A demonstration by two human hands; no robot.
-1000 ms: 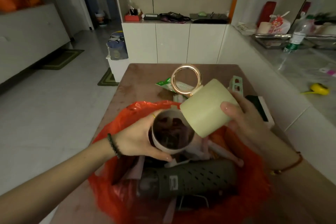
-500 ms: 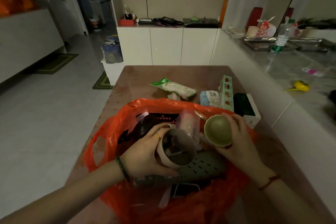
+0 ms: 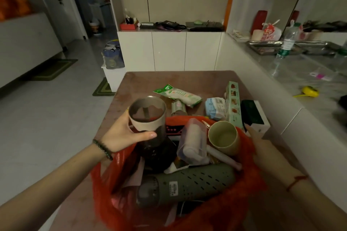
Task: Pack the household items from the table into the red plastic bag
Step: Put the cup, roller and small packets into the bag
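Gripping a beige cup [image 3: 147,114] at centre-left, the left hand [image 3: 125,133] wraps its fingers around it. Lower centre, the crinkled red plastic bag [image 3: 244,199] gapes, stuffed; labels unreadable. At right, the right hand [image 3: 262,148] rests open on its rim.

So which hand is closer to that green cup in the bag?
Right. The right hand sits just beside the green cup at the bag's edge, not gripping it; the left hand is across the bag, holding a clear cup.
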